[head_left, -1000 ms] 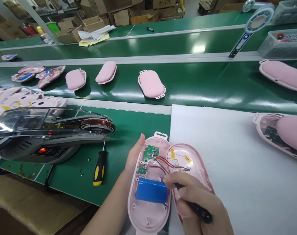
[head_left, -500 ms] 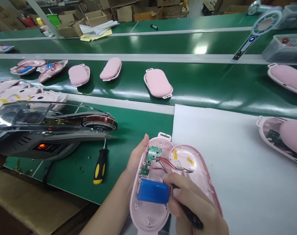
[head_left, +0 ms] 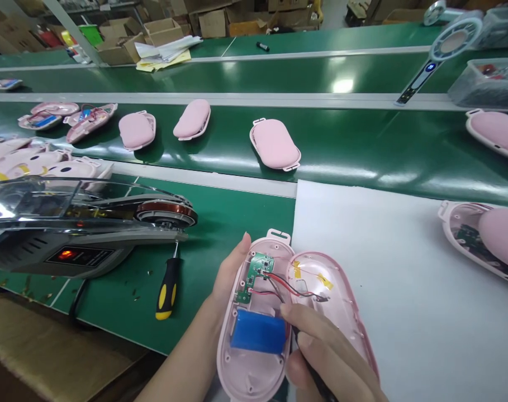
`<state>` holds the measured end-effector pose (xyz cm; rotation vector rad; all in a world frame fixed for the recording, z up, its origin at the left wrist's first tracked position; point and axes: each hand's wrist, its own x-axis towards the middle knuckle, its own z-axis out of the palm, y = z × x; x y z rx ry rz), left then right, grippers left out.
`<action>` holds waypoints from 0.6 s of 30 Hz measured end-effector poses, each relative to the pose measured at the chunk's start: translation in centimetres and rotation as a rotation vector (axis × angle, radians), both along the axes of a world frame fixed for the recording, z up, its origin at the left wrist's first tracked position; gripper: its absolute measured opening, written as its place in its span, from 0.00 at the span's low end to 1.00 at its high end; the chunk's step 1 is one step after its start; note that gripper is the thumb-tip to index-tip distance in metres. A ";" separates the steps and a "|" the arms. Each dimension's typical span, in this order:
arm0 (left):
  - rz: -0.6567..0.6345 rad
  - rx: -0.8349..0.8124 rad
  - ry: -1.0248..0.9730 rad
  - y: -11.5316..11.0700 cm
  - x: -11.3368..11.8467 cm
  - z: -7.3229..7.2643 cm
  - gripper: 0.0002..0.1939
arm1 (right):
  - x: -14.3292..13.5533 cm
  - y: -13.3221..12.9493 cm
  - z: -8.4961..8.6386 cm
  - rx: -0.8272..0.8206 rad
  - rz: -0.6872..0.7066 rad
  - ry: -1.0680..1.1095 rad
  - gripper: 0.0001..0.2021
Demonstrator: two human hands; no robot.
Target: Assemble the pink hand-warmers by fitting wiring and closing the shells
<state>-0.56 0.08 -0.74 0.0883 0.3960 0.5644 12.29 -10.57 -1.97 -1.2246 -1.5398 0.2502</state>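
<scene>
My left hand [head_left: 227, 274] grips the left edge of an opened pink plastic casing [head_left: 254, 371], thumb along its rim. Inside this half lie a green circuit board [head_left: 260, 268] and a blue battery pack [head_left: 257, 332]. Red and black wires [head_left: 285, 282] run from the board into the second pink shell half [head_left: 341, 285], which carries bits of yellow tape. My right hand [head_left: 329, 352] is closed around a slim dark-handled tool [head_left: 316, 382], held like a pen over the seam between the halves. The tool's tip is hidden by my fingers, beside the battery.
A tape dispenser [head_left: 86, 229] stands at left, with a black and yellow screwdriver [head_left: 168, 287] beside it. White sheet [head_left: 404, 268] covers the right side, bearing another pink casing [head_left: 501, 240]. Several pink casings, such as one [head_left: 276, 144] ahead, lie along the green conveyor [head_left: 354, 148].
The opened casing and both hands have shifted slightly left and down in view. Casings on the conveyor have moved a little to the right.
</scene>
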 end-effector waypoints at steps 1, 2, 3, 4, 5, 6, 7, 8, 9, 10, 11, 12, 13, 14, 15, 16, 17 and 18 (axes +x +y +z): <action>0.004 -0.004 0.004 0.0 0.0 0.0 0.37 | 0.0 0.1 0.0 0.001 -0.004 0.007 0.17; 0.011 -0.007 0.010 0.0 0.0 0.0 0.36 | 0.0 0.1 0.0 -0.001 -0.005 0.018 0.17; 0.020 -0.008 0.017 0.1 0.0 -0.1 0.36 | 0.0 0.2 0.0 -0.005 0.000 0.036 0.17; 0.030 -0.006 0.021 0.1 0.0 -0.1 0.36 | 0.0 0.3 0.1 -0.009 0.008 0.061 0.17; 0.036 -0.004 0.024 0.1 0.0 -0.2 0.36 | -0.1 0.4 0.1 -0.014 0.016 0.089 0.17; 0.038 -0.002 0.025 0.1 0.0 -0.2 0.36 | -0.1 0.5 0.2 -0.015 0.023 0.120 0.17; 0.035 0.000 0.025 0.2 0.0 -0.2 0.36 | -0.2 0.6 0.3 -0.016 0.027 0.148 0.17; 0.031 0.001 0.025 0.1 0.0 -0.3 0.36 | -0.2 0.7 0.4 -0.017 0.027 0.169 0.17; 0.026 0.002 0.026 0.1 0.0 -0.3 0.37 | -0.3 0.8 0.5 -0.017 0.021 0.182 0.17; 0.020 0.003 0.027 0.1 0.0 -0.2 0.37 | -0.4 0.8 0.5 -0.018 0.014 0.190 0.17; 0.016 0.006 0.027 0.1 0.1 -0.2 0.37 | -0.5 0.9 0.6 -0.020 0.010 0.193 0.17; 0.012 0.010 0.025 0.0 0.1 -0.2 0.37 | -0.5 1.0 0.6 -0.022 0.009 0.193 0.17; 0.009 0.014 0.022 0.0 0.1 -0.1 0.37 | -0.5 1.0 0.7 -0.023 0.009 0.188 0.17; 0.004 0.016 0.021 0.0 0.0 -0.1 0.38 | -0.4 0.9 0.7 -0.022 0.013 0.178 0.16; -0.002 0.016 0.024 0.0 0.0 -0.1 0.38 | -0.2 0.8 0.8 -0.024 0.018 0.158 0.16; -0.005 0.015 0.032 0.0 -0.1 -0.1 0.38 | 0.1 0.6 0.8 -0.039 0.030 0.123 0.16; -0.006 0.012 0.044 0.0 -0.1 0.0 0.38 | 0.5 0.2 0.9 -0.063 0.046 0.080 0.16; -0.003 0.010 0.060 0.0 -0.2 0.0 0.38 | 0.9 -0.2 1.1 -0.093 0.064 0.037 0.16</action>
